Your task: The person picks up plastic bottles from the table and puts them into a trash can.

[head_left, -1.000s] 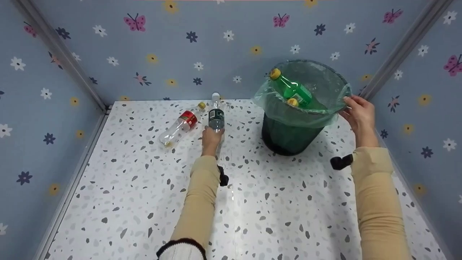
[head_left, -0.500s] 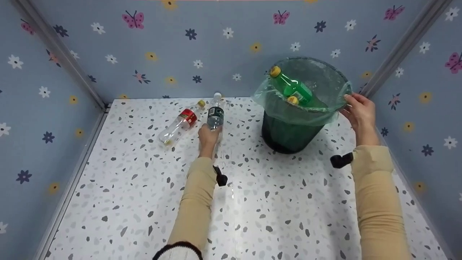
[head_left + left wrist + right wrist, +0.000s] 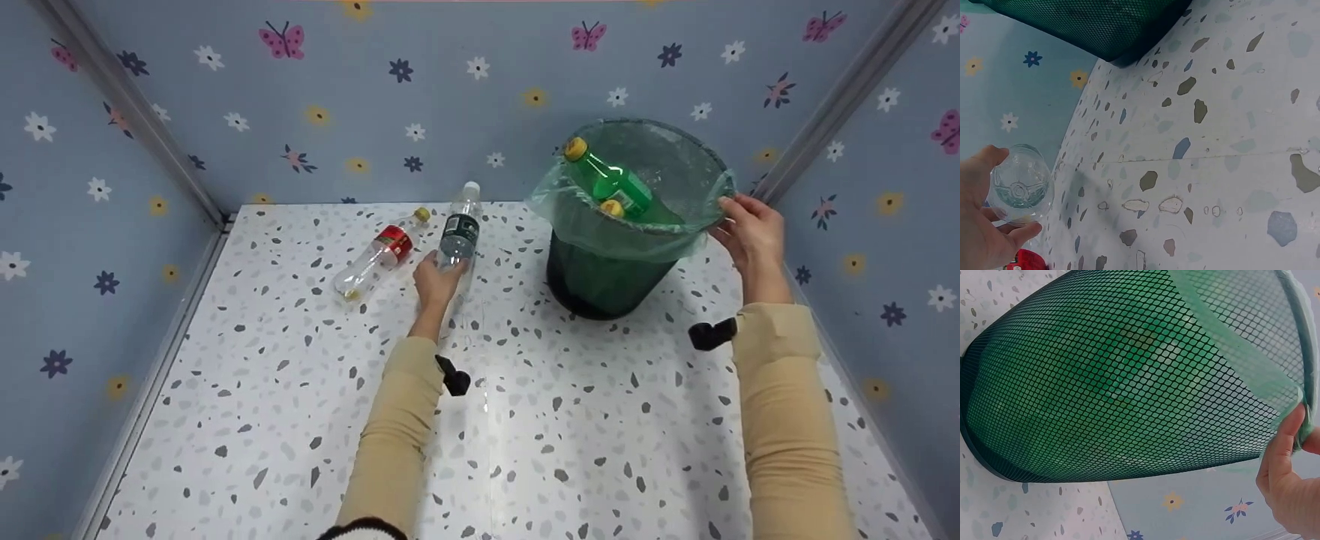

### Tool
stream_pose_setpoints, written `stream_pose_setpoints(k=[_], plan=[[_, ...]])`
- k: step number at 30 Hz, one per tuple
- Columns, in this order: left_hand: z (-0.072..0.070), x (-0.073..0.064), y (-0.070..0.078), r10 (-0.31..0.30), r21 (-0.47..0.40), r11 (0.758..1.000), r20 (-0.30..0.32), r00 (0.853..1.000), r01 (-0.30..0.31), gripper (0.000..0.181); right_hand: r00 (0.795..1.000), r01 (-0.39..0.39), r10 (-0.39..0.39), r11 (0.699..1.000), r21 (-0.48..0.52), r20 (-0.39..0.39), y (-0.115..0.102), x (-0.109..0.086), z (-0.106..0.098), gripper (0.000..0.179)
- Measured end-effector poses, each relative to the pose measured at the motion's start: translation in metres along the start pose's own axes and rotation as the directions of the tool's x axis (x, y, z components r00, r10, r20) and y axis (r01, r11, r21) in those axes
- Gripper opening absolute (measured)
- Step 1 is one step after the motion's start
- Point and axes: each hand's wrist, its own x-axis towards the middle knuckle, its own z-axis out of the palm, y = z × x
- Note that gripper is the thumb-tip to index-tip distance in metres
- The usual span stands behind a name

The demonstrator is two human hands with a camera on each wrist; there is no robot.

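Note:
My left hand [image 3: 439, 281] grips the lower end of a clear plastic bottle [image 3: 460, 229] with a white cap and a dark green label. In the left wrist view the bottle's round base [image 3: 1021, 188] faces the camera, thumb and fingers curled about it. My right hand [image 3: 754, 229] pinches the rim of a black mesh trash bin [image 3: 611, 281] and its green plastic liner [image 3: 630, 244], as the right wrist view also shows. A green bottle [image 3: 611, 180] with a yellow cap leans inside the bin, a second yellow cap [image 3: 612, 208] below it.
Left of the held bottle, a clear bottle [image 3: 379, 255] with a red label and yellow cap lies on the white speckled surface [image 3: 562, 420]. Blue flowered panels [image 3: 337, 90] stand at the back and both sides.
The held bottle has tilted, its capped end swinging right and a little up in the head view. My left hand has turned slightly with it. My right hand stays at the bin rim.

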Motion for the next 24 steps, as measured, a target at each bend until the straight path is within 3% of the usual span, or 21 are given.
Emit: stream_pose_setpoints(k=[6, 16, 19, 24], plan=[[-0.005, -0.008, 0.012, 0.094, -0.074, 0.993, 0.009, 0.996, -0.093, 0.063, 1.000, -0.008, 0.008, 1.000, 0.018, 0.002, 0.000, 0.000, -0.001, 0.057], [-0.019, -0.026, 0.040, 0.219, -0.196, 0.956, -0.008, 0.976, -0.217, 0.061, 1.000, -0.016, 0.015, 0.997, 0.075, 0.009, 0.000, 0.000, -0.002, 0.045], [-0.026, -0.032, 0.051, 0.270, -0.219, 0.938, -0.023, 0.962, -0.269, 0.061, 1.000, -0.015, 0.015, 0.998, 0.064, 0.004, 0.000, 0.000, -0.001, 0.054], [-0.034, -0.043, 0.069, 0.395, -0.204, 0.894, -0.058, 0.917, -0.398, 0.061, 1.000, -0.008, 0.009, 0.999, 0.038, -0.010, 0.001, 0.000, -0.001, 0.063]])
